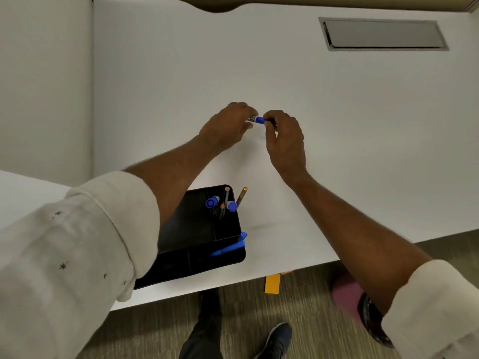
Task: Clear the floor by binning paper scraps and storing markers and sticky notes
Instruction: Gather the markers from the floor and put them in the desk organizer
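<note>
Above the white desk both my hands meet on one blue marker. My left hand pinches its pale barrel end and my right hand grips the other end. Most of the marker is hidden by fingers. A black desk organiser stands near the front edge, with two blue-capped markers and pencils upright in its back compartment. Another blue marker lies slanted at its right side. On the carpet below the desk edge lies an orange sticky note.
A grey cable hatch is set in the desk at the back right. A white partition rises on the left. Below on the striped carpet are my leg and dark shoe, and a purple seat at right.
</note>
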Action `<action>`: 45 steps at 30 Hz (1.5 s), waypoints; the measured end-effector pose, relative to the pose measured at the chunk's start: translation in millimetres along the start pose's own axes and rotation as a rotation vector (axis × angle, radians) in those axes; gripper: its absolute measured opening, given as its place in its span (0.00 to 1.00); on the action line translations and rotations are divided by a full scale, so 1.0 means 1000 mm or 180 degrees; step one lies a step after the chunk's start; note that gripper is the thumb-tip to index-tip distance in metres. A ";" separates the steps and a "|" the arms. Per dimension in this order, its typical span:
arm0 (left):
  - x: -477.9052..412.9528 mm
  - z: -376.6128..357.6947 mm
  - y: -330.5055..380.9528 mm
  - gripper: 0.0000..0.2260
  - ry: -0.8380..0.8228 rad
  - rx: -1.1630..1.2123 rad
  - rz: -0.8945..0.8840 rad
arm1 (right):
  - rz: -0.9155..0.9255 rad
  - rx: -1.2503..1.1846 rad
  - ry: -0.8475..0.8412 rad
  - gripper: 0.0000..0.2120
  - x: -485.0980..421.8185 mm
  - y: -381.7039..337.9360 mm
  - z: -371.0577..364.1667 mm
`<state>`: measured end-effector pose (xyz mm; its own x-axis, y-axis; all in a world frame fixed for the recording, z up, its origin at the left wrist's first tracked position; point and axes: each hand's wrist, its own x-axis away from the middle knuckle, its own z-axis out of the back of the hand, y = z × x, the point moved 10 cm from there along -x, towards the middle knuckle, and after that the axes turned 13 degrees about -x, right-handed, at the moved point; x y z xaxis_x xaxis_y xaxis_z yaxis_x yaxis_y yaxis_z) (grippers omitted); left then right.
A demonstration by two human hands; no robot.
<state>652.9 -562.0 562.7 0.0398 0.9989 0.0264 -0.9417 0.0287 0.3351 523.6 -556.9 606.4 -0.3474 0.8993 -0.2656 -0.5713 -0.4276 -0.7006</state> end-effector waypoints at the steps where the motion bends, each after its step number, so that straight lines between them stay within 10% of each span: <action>1: 0.004 0.003 0.000 0.12 0.0034 0.0010 0.0016 | 0.0032 -0.0069 0.0060 0.10 0.000 -0.006 0.004; 19: 0.111 0.122 0.017 0.09 0.0343 0.1299 -0.0089 | 0.0209 -0.1613 -0.0167 0.11 0.005 -0.145 0.060; 45: 0.185 0.063 0.012 0.18 -0.0093 0.1945 0.0454 | 0.0327 -0.1545 -0.0961 0.06 0.081 -0.130 0.029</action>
<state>669.5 -379.7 630.7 -0.0550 0.9895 0.1334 -0.5778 -0.1406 0.8040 548.1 -431.2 695.5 -0.6205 0.7589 -0.1976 -0.1418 -0.3564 -0.9235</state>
